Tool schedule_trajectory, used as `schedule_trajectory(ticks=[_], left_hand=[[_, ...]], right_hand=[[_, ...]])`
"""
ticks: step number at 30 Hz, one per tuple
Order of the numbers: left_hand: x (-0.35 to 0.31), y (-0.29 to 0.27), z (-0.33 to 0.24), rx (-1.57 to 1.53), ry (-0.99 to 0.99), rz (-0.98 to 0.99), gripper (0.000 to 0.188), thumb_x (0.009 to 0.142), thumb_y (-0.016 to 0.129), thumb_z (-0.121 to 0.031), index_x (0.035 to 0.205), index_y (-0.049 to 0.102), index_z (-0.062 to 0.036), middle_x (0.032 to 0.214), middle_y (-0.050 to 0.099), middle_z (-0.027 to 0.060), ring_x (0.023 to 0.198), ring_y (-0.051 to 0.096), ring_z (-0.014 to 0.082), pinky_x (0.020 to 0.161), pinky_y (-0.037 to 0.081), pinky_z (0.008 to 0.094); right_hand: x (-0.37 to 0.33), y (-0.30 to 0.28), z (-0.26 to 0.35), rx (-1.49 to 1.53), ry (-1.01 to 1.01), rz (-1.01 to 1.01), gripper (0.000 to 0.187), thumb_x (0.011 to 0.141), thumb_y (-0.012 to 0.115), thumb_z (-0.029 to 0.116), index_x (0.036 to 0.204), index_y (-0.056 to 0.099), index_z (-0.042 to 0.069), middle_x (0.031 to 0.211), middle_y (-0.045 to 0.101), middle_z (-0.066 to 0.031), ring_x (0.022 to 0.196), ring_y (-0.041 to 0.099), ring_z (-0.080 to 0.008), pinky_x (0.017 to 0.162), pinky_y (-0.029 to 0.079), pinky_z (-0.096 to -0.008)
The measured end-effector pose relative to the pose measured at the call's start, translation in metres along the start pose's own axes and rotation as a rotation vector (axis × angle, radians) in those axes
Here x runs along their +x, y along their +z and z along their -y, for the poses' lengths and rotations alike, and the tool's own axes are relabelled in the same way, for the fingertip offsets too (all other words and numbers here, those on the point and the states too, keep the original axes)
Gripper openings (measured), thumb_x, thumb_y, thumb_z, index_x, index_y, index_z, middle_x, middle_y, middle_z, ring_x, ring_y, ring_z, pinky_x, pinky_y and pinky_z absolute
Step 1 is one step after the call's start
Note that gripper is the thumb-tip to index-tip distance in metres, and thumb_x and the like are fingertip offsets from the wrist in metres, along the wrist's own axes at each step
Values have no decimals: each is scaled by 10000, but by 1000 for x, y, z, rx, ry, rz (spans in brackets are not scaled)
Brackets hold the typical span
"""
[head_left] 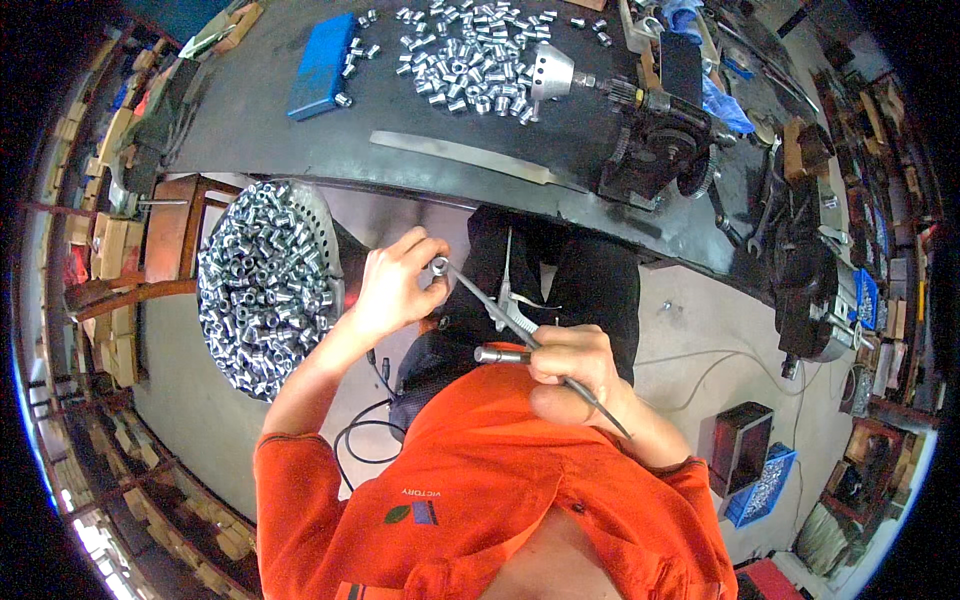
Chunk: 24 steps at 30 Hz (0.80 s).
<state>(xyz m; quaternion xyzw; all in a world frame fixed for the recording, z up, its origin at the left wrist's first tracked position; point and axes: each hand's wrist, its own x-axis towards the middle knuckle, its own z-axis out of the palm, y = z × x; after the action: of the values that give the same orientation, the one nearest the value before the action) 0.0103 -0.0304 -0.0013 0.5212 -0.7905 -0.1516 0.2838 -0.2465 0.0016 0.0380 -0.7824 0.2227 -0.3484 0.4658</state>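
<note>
From here I count, left to right: one basket [322,228] heaped with metal fittings [258,300], too many to number; then my left hand [402,278], its grip pinched on one fitting [439,266] — the piece sits at the fingertips, between thumb and forefinger. One file [480,291] points its tip at that fitting; whether it enters the hole, I can't tell. One caliper [506,282] lies over the lap. My right hand [574,362] has its grip closed round two things — the file and one short metal cylinder [503,355].
</note>
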Motion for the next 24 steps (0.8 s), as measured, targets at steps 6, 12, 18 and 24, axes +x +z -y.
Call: schedule_trajectory(ticks=[6,12,18,24], left_hand=[[2,3,-6,95,31,52,271,620,686,-108,880,613,-82,781,535,88,631,595,320,540,488,405],[7,9,-13,103,73,95,301,620,692,-131,903,603,-78,773,528,90,617,593,307,546,481,404],[32,16,-1,156,125,95,284,684,660,-156,952,608,-77,807,602,102,659,623,317,587,501,417],[128,15,26,158,18,-61,237,711,624,-180,930,636,-90,793,649,141,742,641,337,666,503,455]], right_hand=[[6,7,-5,86,44,-3,273,627,625,119,611,360,55,591,357,-91,491,408,-273,450,295,-371],[17,21,-30,-26,31,-20,237,612,642,68,614,406,57,600,428,-106,524,477,-308,464,349,-380],[18,19,-28,-280,-26,-143,198,598,636,68,609,438,61,596,419,-106,501,487,-308,444,384,-409],[8,-3,-12,-340,-83,-225,237,587,674,110,605,440,70,601,387,-84,480,467,-271,421,352,-378]])
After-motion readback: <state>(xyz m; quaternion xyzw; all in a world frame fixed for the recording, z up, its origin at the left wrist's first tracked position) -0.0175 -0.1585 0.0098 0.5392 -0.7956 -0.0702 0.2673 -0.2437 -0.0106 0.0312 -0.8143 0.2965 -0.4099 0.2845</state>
